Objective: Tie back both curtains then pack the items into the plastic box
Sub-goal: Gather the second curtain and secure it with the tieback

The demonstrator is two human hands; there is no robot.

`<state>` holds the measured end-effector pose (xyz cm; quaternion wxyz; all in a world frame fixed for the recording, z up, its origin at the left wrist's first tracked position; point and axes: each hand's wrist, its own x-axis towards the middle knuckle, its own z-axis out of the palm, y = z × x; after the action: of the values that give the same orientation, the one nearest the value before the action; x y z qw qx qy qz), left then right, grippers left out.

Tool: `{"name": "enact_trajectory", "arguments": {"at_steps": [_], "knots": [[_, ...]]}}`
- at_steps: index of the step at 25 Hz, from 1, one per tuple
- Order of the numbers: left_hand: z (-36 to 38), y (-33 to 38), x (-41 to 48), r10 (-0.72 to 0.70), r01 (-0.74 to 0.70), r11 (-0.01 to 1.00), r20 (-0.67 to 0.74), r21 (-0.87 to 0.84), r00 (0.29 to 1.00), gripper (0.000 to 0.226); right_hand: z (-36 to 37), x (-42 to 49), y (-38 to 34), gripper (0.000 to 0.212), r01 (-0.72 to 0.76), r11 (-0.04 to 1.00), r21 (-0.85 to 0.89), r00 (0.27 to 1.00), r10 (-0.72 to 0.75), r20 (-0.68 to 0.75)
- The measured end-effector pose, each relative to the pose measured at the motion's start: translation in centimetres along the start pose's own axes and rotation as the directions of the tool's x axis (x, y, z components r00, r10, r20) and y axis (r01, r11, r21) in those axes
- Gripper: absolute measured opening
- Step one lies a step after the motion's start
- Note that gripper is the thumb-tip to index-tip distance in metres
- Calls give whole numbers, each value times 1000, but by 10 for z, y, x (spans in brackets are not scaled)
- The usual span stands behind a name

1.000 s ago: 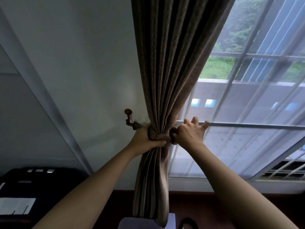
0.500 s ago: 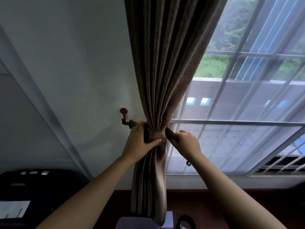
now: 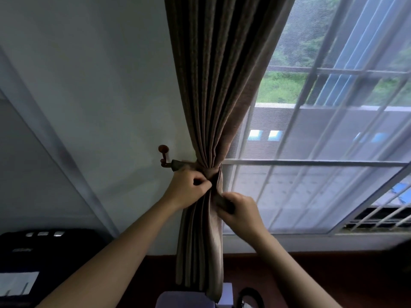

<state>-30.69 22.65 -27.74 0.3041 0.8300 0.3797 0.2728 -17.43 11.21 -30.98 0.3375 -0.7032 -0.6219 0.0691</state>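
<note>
Pinching fingers of the left hand (image 3: 188,190) close thumb against fingertips on the gathered waist of the curtain (image 3: 213,85), while the right hand (image 3: 242,210) curls round the free end of the tieback band (image 3: 223,202) and grips it just below and to the right. Both hands lie close together at the narrowest part of the drape, beside the window (image 3: 311,162). Curtain: heavy brown woven cloth falling in deep vertical pleats, wide at the top, drawn in tight at the waist, flaring again toward the floor. Band: a flat, dark strip of matching fabric, running from the hook (image 3: 164,156) across the pleats and down the right edge of the curtain. Hook: a reddish-brown peg with a round knob, fixed to the smooth pale wall (image 3: 100,85). Window: white bars in front of a fine mesh screen. A black box-shaped unit (image 3: 44,247) sits at lower left.
</note>
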Motion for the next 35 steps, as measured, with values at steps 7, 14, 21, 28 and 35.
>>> {"name": "enact_trajectory", "arguments": {"at_steps": [7, 14, 21, 28, 35], "knots": [[-2, 4, 9, -53, 37, 996, 216, 77, 975, 42, 4, -4, -10, 20, 93, 980, 173, 957, -136, 258], [-24, -13, 12, 3, -2, 1000, 212, -5, 977, 11, -13, 32, -4, 31, -127, 945, 302, 985, 156, -76], [-36, -42, 9, 79, -61, 992, 164, -114, 983, 22, -10, 92, -32, 56, -226, 924, 308, 964, 258, -67], [-76, -96, 2, -54, 51, 974, -11, -220, 998, 14, -3, 97, -34, 46, -210, 941, 264, 962, 248, -118], [-25, -77, 33, -758, 220, 311, -102, -925, 644, 38, 10, 92, -46, 46, -234, 934, 271, 940, 289, -183]]}}
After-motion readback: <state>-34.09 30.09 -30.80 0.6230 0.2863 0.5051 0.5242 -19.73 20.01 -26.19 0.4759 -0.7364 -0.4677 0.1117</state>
